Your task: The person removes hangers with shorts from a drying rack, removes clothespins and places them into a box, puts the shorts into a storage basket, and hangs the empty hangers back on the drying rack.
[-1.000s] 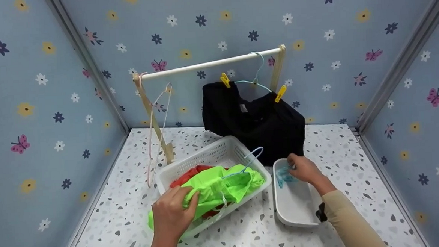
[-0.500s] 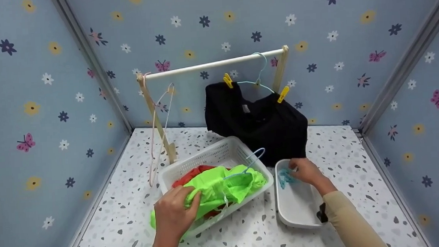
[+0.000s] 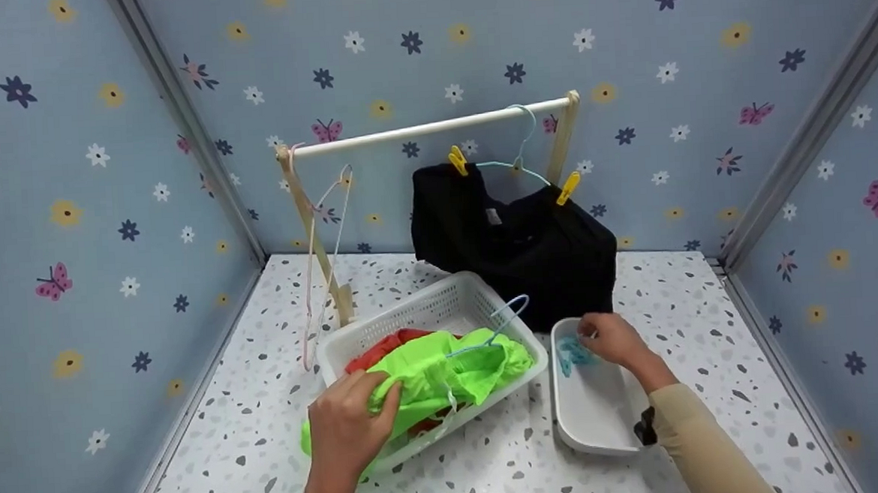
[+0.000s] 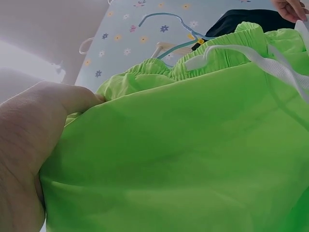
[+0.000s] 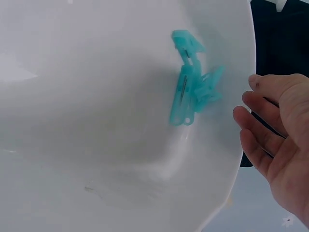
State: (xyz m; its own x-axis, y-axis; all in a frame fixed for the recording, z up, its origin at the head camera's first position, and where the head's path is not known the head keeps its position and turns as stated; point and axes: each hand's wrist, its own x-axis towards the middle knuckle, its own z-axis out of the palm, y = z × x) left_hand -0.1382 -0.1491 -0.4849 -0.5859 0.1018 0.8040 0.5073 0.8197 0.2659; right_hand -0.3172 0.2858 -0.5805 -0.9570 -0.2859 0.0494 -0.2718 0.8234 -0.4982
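Bright green shorts (image 3: 430,367) with an elastic waistband and a white drawstring (image 4: 270,65) lie over the laundry basket (image 3: 442,306). A light-blue hanger (image 3: 495,339) sits at their waist, hook up. Thumb and fingers of my left hand (image 3: 350,416) pinch the near left edge of the shorts. At the far end of a white tub (image 3: 598,411), my right hand (image 3: 617,340) hovers by the rim, fingers loosely bent and holding nothing visible. Several teal clothespins (image 5: 186,92) lie in a small heap inside the tub, beside those fingertips.
Behind the basket stands a rack with a white rail (image 3: 418,129). A black garment (image 3: 514,250) hangs there, held by yellow clothespins (image 3: 568,188) on a hanger. Pink hangers (image 3: 313,283) dangle at the left post. Red cloth (image 3: 388,347) lies under the shorts.
The head view shifts slightly. My left hand keeps its hold on the shorts, and my right hand stays over the tub's far end with only slight movement.
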